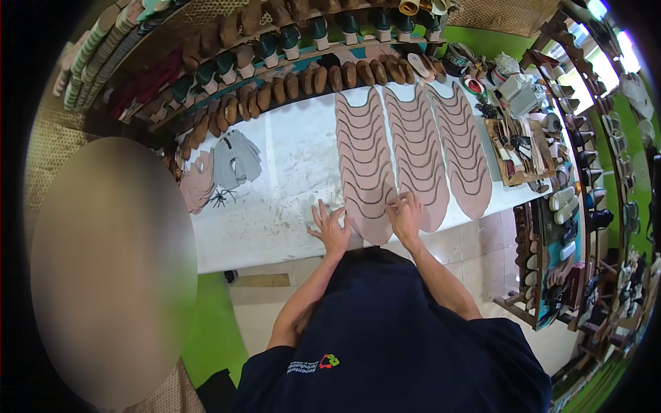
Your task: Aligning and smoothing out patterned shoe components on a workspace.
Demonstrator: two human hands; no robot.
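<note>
Pink U-shaped cut pieces [372, 226], which look like shoe uppers, lie overlapped in a column in front of me, each with a dark curved edge. A middle column [432, 215] and a right-hand column [472, 199] of the same pieces run beside it. My left hand [333, 233] is open with fingers spread, its thumb side by the left edge of the nearest piece. At that piece's right edge, my right hand [406, 215] has its fingers bent and drawn together on the rim. Its fingertips partly hide the spot where they meet the piece.
The white table [289, 172] bears grey cut pieces [236, 160] and more pink pieces [197, 182] at left. Brown shoe lasts [279, 89] line its back edge. A wooden board with tools [520, 151] lies at right. Shoe racks [585, 151] stand beyond. A blurred shape fills the left.
</note>
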